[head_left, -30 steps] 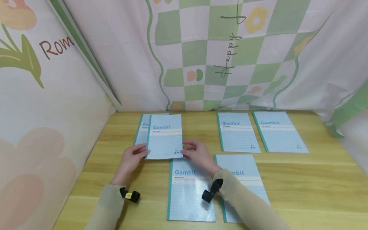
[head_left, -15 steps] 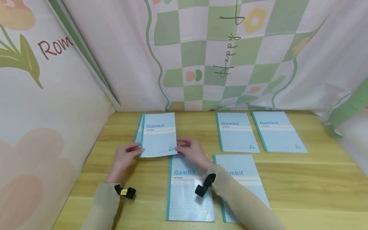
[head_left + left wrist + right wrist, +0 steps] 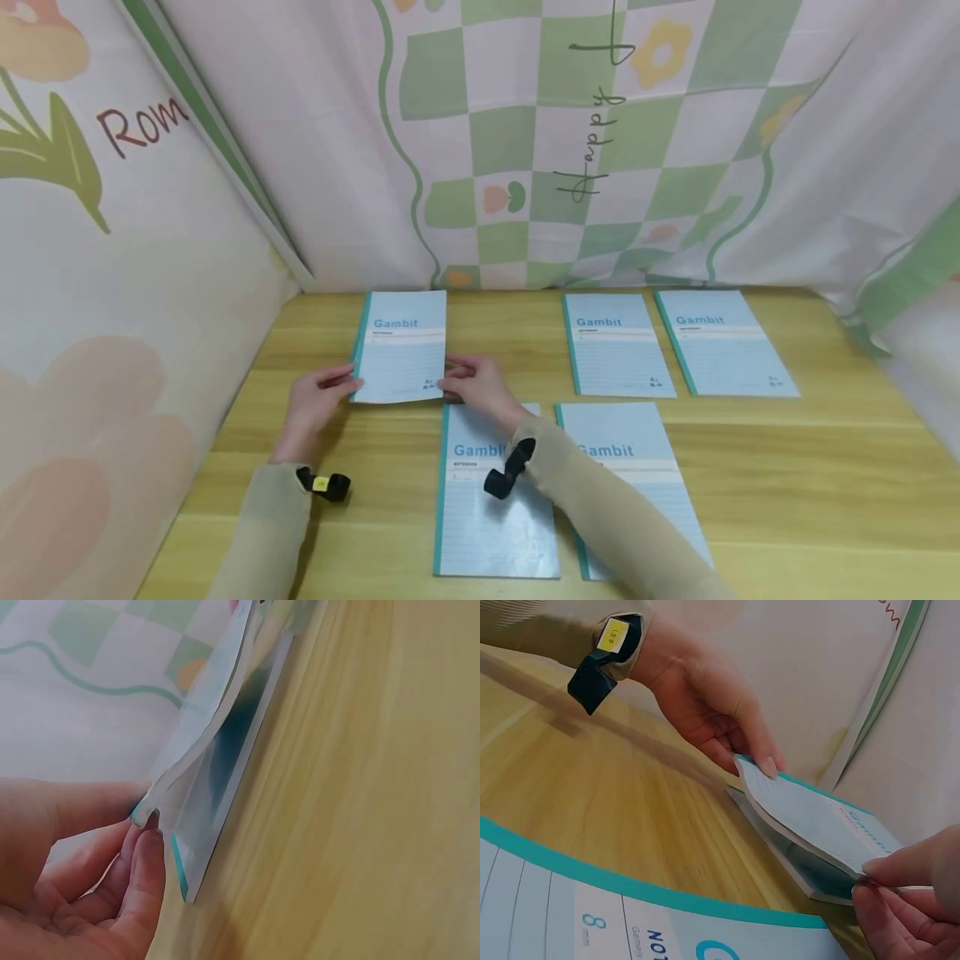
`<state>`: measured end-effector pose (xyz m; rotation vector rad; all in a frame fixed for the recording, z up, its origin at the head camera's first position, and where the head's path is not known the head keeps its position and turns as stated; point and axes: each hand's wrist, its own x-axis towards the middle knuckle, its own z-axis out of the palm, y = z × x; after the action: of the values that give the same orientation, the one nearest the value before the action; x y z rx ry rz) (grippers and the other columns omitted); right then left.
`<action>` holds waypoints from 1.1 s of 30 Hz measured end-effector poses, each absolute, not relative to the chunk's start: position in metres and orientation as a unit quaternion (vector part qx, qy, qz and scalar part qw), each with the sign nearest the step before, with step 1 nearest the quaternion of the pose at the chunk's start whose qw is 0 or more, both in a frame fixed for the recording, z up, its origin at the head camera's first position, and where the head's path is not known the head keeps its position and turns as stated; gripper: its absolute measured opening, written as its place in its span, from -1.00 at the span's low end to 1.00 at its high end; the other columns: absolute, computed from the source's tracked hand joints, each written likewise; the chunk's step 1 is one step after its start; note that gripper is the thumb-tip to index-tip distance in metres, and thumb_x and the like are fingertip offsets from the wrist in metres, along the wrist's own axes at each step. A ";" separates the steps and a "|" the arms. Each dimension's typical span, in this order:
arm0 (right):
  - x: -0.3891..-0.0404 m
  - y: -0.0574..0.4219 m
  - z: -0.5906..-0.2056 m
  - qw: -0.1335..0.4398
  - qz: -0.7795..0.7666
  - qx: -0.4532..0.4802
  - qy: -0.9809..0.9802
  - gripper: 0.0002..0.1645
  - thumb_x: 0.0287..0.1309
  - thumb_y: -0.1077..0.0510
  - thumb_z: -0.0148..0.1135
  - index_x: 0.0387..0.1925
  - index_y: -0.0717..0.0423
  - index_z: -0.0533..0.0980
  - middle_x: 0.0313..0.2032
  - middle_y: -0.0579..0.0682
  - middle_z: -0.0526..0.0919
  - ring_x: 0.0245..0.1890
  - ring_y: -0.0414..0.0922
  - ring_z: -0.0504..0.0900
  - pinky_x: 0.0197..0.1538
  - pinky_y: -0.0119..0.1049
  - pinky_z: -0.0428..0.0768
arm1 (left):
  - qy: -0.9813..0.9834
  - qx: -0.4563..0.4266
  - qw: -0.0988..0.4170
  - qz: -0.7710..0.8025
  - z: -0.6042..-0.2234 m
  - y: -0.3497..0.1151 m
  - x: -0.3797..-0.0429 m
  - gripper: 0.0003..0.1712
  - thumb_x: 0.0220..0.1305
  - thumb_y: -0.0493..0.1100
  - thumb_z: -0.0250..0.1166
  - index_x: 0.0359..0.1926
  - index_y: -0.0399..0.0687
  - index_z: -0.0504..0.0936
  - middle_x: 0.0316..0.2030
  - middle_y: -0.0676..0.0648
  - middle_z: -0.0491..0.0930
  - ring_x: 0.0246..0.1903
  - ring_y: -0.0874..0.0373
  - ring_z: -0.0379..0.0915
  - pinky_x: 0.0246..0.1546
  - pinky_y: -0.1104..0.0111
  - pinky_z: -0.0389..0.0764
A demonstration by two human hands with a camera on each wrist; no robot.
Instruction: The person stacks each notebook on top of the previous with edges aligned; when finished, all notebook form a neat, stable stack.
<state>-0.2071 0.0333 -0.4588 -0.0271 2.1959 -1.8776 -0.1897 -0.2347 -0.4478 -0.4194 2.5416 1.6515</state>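
Observation:
A light blue "Gambit" notebook [image 3: 401,354] with a teal spine is held by both hands at the table's back left. My left hand [image 3: 315,408] pinches its near left corner between thumb and fingers. On the near right corner, my right hand [image 3: 483,390] has a matching pinch. The left wrist view shows the held notebook [image 3: 199,727] with its near edge raised and slightly bowed above another notebook [image 3: 232,772] lying flat. That lower notebook [image 3: 780,859] also shows beneath it in the right wrist view, with a gap between the two near edges.
Two similar notebooks lie at the back right, one [image 3: 618,346] beside the other [image 3: 726,346]. Nearer, a third notebook [image 3: 487,525] and a further one [image 3: 660,492] lie partly under my right forearm. A patterned curtain [image 3: 510,150] hangs along the table's [image 3: 825,483] back edge.
Both hands have carried the notebook left and slightly down. It now covers almost all of the lower notebook, whose left strip was showing before. The other notebooks have stayed put.

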 end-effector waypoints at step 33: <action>-0.218 0.010 -0.456 0.139 -0.591 0.003 0.795 -0.36 0.21 0.28 0.41 0.32 0.21 0.48 -0.25 0.00 0.66 -0.34 -0.13 0.68 -0.23 -0.32 0.69 | 0.865 -0.146 0.031 0.479 -0.453 -0.239 -0.207 -0.53 0.42 -0.18 0.30 0.27 -0.27 0.56 0.23 -0.33 0.51 0.25 -0.21 0.37 0.27 0.00 0.42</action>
<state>-0.2182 0.0097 -0.4558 0.0093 2.2974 -1.7067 -0.2069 -0.2392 -0.4528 -0.4490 2.6654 1.4745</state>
